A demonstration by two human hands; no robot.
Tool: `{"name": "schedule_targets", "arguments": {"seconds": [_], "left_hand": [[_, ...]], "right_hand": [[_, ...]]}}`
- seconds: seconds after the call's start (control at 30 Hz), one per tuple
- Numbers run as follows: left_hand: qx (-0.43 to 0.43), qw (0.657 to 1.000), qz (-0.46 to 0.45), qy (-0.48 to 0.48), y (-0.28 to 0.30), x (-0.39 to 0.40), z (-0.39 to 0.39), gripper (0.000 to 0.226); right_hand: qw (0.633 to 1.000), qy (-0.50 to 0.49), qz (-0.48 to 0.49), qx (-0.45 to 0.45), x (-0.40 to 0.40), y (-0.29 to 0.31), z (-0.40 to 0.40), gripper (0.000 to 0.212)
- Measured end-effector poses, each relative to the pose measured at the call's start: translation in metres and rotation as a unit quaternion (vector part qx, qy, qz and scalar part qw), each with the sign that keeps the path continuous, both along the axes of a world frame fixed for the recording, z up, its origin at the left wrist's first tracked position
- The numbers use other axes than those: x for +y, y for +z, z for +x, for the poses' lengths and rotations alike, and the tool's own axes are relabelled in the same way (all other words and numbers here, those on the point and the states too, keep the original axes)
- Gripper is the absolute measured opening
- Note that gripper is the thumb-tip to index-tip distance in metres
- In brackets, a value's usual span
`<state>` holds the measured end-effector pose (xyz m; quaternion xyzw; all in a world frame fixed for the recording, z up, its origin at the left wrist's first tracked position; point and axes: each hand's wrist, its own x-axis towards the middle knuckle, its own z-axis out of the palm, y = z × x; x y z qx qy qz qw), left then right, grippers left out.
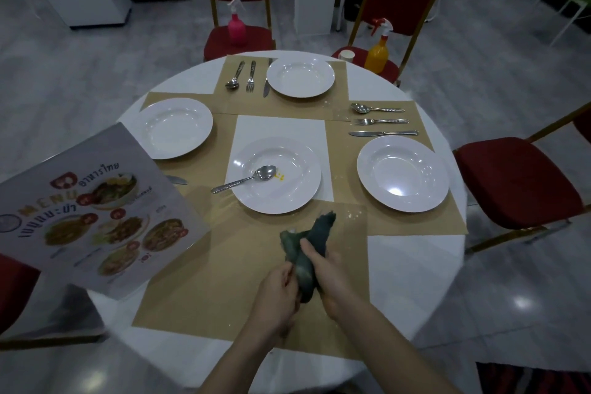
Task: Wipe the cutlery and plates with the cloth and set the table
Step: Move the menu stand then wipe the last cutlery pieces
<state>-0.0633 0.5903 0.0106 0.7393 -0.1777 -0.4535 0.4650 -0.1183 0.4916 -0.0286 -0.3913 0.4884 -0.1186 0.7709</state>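
A dark green cloth (308,249) is held above the near placemat (204,291) by both hands. My right hand (329,272) wraps round its middle; my left hand (278,294) grips its lower end, and whatever the cloth may cover is hidden. Just beyond stands a white plate (297,198) with a yellow smear (280,176) and a spoon (246,178) lying in it. Three other white plates stand at the left (174,128), far (300,76) and right (403,173). A spoon, fork and knife lie beside the far plate (251,77) and above the right plate (380,121).
A menu sheet (96,217) lies over the table's left edge, with a knife tip (177,180) showing from under it. Red chairs surround the round white table (412,265). A pink spray bottle (236,25) and a yellow one (379,49) with a paper cup (346,55) stand on the far chairs.
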Motion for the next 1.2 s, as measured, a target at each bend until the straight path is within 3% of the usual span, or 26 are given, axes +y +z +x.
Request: {"name": "schedule_targets", "arguments": {"seconds": [0.17, 0.23, 0.33, 0.43, 0.53, 0.63, 0.67, 0.73, 0.8, 0.87, 1.1, 1.2], "left_hand": [[-0.037, 0.997, 0.03, -0.068, -0.008, -0.001, -0.012, 0.031], [-0.127, 0.986, 0.041, -0.102, -0.011, -0.003, -0.015, 0.033], [-0.282, 0.943, 0.067, -0.161, -0.013, -0.001, -0.019, 0.025], [-0.315, 0.928, 0.084, -0.183, -0.011, 0.001, -0.02, 0.022], [-0.286, 0.937, 0.072, -0.186, -0.009, 0.001, -0.018, 0.034], [-0.109, 0.988, 0.039, -0.105, -0.007, 0.006, -0.011, 0.034], [-0.053, 0.995, 0.03, -0.075, -0.007, 0.007, -0.009, 0.032], [-0.019, 0.998, 0.019, -0.054, -0.006, 0.007, -0.009, 0.029], [-0.03, 0.998, 0.009, -0.06, -0.005, 0.003, -0.012, 0.03], [-0.04, 0.997, 0.004, -0.068, -0.005, -0.001, -0.016, 0.032], [-0.008, 0.997, -0.011, -0.082, -0.007, 0.004, -0.02, 0.031], [0.038, 0.999, -0.008, -0.036, -0.015, 0.019, -0.02, 0.03]], "right_hand": [[0.994, -0.067, 0.031, 0.075, -0.026, -0.007, -0.014, 0.021], [0.99, -0.091, 0.052, 0.092, -0.033, -0.013, -0.013, 0.029], [0.985, -0.114, 0.07, 0.112, -0.041, -0.02, -0.014, 0.04], [0.984, -0.118, 0.066, 0.117, -0.048, -0.022, -0.018, 0.044], [0.983, -0.131, -0.017, 0.125, -0.046, -0.022, -0.021, 0.033], [0.963, -0.088, -0.218, 0.133, -0.047, -0.017, -0.025, 0.03], [0.958, -0.086, -0.244, 0.127, -0.048, -0.016, -0.026, 0.027], [0.972, -0.081, -0.196, 0.1, -0.047, -0.013, -0.024, 0.022], [0.993, -0.042, -0.095, 0.061, -0.041, -0.012, -0.02, 0.024], [0.997, -0.031, -0.056, 0.041, -0.038, -0.016, -0.018, 0.025], [0.962, -0.164, -0.129, 0.176, -0.083, -0.021, -0.035, 0.026], [0.941, -0.132, -0.22, 0.221, -0.103, -0.017, -0.057, 0.025]]}}
